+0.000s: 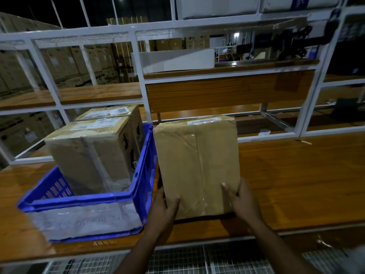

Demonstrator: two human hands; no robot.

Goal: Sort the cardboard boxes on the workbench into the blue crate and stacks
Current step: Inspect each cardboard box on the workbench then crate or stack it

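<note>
Here, centre frame, our left hand and right hand clasp the box by its near corners; stiff, tape-slick, seemingly light, best gripped at opposite edges.

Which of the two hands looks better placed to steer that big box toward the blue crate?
Probably the right hand. It sits on the big box at the near corner away from the blue crate, so it could push that way. The left hand is on the crate side.

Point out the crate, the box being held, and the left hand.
crate (79,200): head view, near rim.
held box (197,161): head view, taped top face.
left hand (164,210): head view, back of hand.
</note>
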